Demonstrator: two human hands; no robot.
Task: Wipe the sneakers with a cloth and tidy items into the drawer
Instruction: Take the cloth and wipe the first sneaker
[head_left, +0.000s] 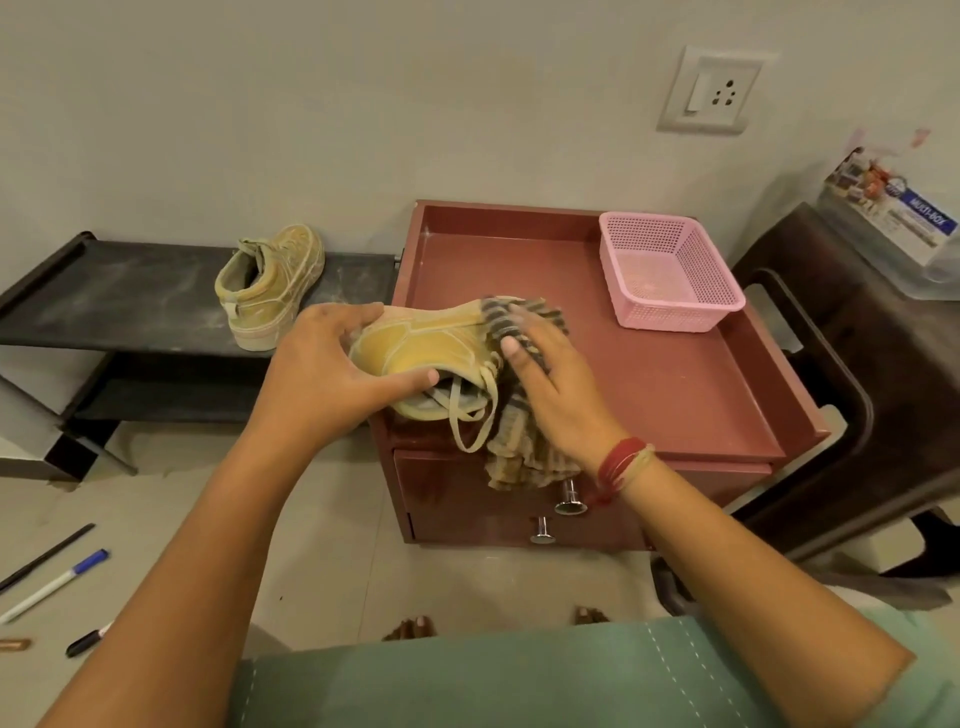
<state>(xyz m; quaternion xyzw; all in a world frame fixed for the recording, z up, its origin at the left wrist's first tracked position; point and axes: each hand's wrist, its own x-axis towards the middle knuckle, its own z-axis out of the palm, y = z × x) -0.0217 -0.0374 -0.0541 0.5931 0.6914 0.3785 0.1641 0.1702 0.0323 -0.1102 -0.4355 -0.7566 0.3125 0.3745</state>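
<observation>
- Sneaker (415, 348) up off the counter (649, 374), over its front left corner, tipped sideways: long axis roughly left to right, sole toward the wall.
- Left grip (332, 364) clamped round the heel end, thumb at the opening.
- Right grip (550, 384) flat, fingers out, pressing striped cloth (524, 457) onto the toe end; nearer hand for a stroke along that axis.
- Second sneaker (270, 286) on the black shelf (130, 291), well left.
</observation>
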